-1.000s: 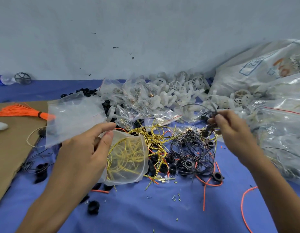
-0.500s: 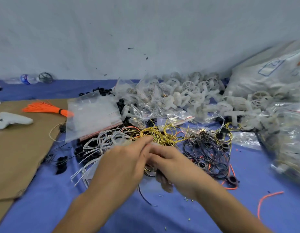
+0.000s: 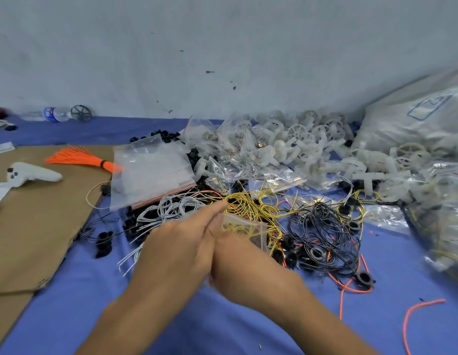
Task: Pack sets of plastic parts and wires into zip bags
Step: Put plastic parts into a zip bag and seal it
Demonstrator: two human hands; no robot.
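A small clear zip bag [image 3: 248, 225] with yellow wires inside sits between my two hands, low over the blue cloth. My left hand [image 3: 179, 249] pinches the bag's upper edge with thumb and fingers. Pressed against it, my right hand [image 3: 244, 262] holds the bag from below; its fingertips are hidden behind the left hand and the bag. Loose yellow wires [image 3: 258, 204], black wires [image 3: 322, 226] and white wires [image 3: 171, 208] lie just beyond. White plastic wheels [image 3: 299, 144] are piled at the back.
A stack of empty zip bags [image 3: 151, 172] lies left of centre beside an orange wire bundle [image 3: 79, 160] and a white controller [image 3: 30, 172] on cardboard [image 3: 30, 226]. Small black parts [image 3: 105, 242] are scattered about. Filled bags [image 3: 443, 213] and a big sack [image 3: 415, 119] crowd the right.
My hands were apart, the left holding the bag up and the right at the black wires. Both have come together on the bag, lower and nearer to me.
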